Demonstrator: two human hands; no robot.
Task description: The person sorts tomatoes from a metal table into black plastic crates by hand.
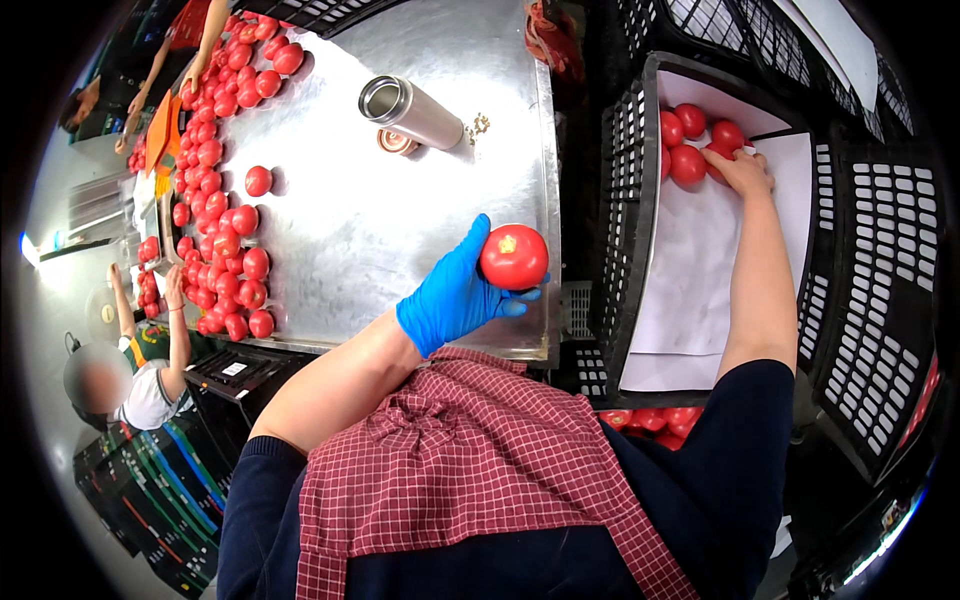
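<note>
My left hand, in a blue glove, holds a ripe red tomato over the near right corner of the metal table. Bare, my right hand reaches into a black plastic crate lined with white paper. Its fingers are on a tomato, which they partly cover. Several more tomatoes lie beside it at the crate's far end. Many tomatoes cover the table's left side, and a single one lies apart from them.
An open steel tumbler stands on the table beside a round lid and small crumbs. Black crates flank the lined one; more tomatoes show below it. Co-workers' arms reach in at the left.
</note>
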